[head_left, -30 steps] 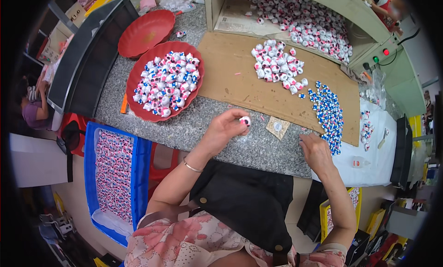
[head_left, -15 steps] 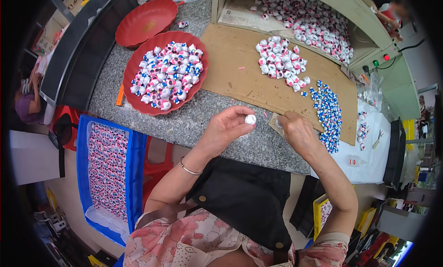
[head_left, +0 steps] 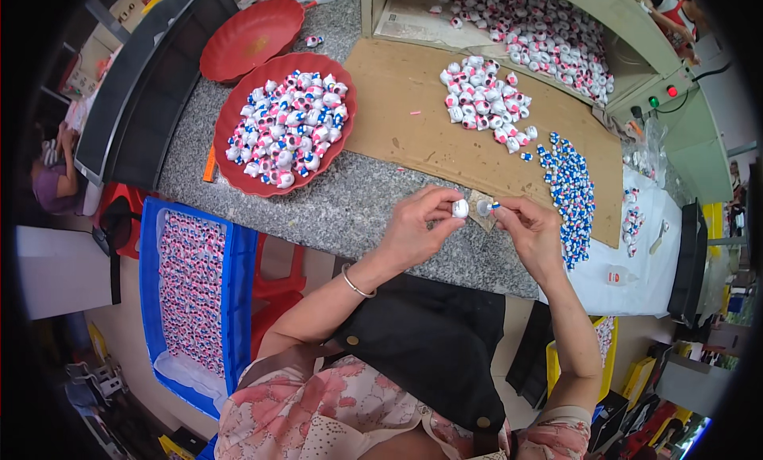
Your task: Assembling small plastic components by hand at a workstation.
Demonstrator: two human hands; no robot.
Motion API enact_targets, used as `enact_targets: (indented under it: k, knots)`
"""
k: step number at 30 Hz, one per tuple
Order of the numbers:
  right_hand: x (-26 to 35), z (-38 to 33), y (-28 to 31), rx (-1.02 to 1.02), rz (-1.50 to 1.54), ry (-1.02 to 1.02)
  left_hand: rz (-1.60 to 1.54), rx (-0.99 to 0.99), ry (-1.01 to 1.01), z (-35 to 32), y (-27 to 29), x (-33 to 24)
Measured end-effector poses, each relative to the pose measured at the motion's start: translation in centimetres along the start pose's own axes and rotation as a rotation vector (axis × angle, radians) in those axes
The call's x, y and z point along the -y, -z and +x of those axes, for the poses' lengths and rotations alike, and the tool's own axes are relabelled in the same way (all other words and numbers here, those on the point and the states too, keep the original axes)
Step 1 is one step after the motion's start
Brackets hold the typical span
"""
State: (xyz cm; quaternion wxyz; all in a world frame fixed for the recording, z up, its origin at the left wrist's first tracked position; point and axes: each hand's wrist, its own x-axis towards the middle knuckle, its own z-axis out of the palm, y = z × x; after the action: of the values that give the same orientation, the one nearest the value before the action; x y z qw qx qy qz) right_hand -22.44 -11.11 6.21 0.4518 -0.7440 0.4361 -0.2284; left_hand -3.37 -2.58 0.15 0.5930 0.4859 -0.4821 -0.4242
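Observation:
My left hand [head_left: 419, 228] pinches a small white figurine head [head_left: 460, 209] between thumb and fingertips. Just to the right, my right hand [head_left: 531, 231] is closed on a tiny blue-and-white figurine body [head_left: 494, 206]. The two pieces are held apart above the near edge of the granite worktop. Between them, at the right fingertips, lies a small round clear-looking piece [head_left: 482, 209] on a scrap of cardboard; what it is I cannot make out. A pile of white and pink heads [head_left: 483, 102] and a heap of blue-and-white bodies [head_left: 569, 194] rest on the cardboard sheet [head_left: 389, 118].
At the left stand a red scalloped bowl [head_left: 350, 134] of joined figurines and another red bowl [head_left: 256, 38]. A blue crate [head_left: 148, 301] of figurines is below. An open metal cabinet [head_left: 675, 118] holds more heads. A small bottle [head_left: 620, 277] lies on white paper. Another person [head_left: 56, 178] sits far left.
My left hand has moved right with the head. My right hand, earlier low over the cardboard scrap, now shows a blue-and-white body at its fingertips, close to the head.

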Motion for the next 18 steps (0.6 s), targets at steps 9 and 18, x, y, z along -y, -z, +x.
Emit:
enact_targets:
  k: [9,18]
  knots:
    - [-0.2,-1.6,-0.1,0.091,0.236,-0.046,-0.027,0.185,-0.029,0.0,-1.1,-0.4]
    - [0.1,-3.6,-1.7,-0.114,-0.006,0.3,-0.417,0.325,0.376,-0.8,-1.6,-0.5]
